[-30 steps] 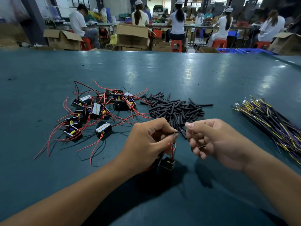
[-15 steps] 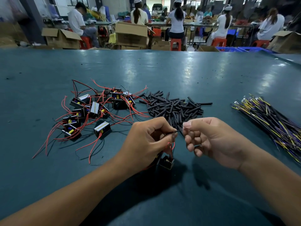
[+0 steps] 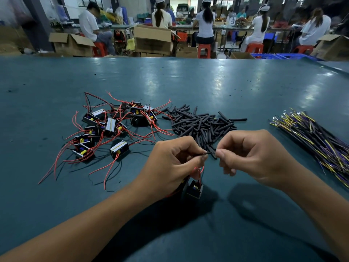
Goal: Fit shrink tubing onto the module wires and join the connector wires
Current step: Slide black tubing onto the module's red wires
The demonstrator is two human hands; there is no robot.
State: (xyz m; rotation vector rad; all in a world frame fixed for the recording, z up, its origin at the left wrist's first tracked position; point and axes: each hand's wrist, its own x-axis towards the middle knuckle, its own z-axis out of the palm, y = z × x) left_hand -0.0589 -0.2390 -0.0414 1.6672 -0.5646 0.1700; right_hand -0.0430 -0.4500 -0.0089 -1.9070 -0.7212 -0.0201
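My left hand (image 3: 170, 161) pinches a thin black wire (image 3: 201, 154) between thumb and forefinger. A small black module (image 3: 194, 190) with red wires hangs below that hand, just above the table. My right hand (image 3: 251, 156) pinches the other end of the black wire, where a short black tube piece (image 3: 213, 155) sits at its fingertips. Behind my hands lies a heap of black shrink tubing pieces (image 3: 202, 123). To the left is a pile of black modules with red wires (image 3: 113, 125). At the right lies a bundle of yellow, purple and black connector wires (image 3: 317, 138).
The work surface is a wide teal table (image 3: 188, 82). Beyond its far edge stand cardboard boxes (image 3: 153, 39) and red stools, and several people sit at another bench with their backs turned.
My hands have come slightly closer together along the black wire; the gap between thumbs has shrunk. The module still hangs under my left hand.
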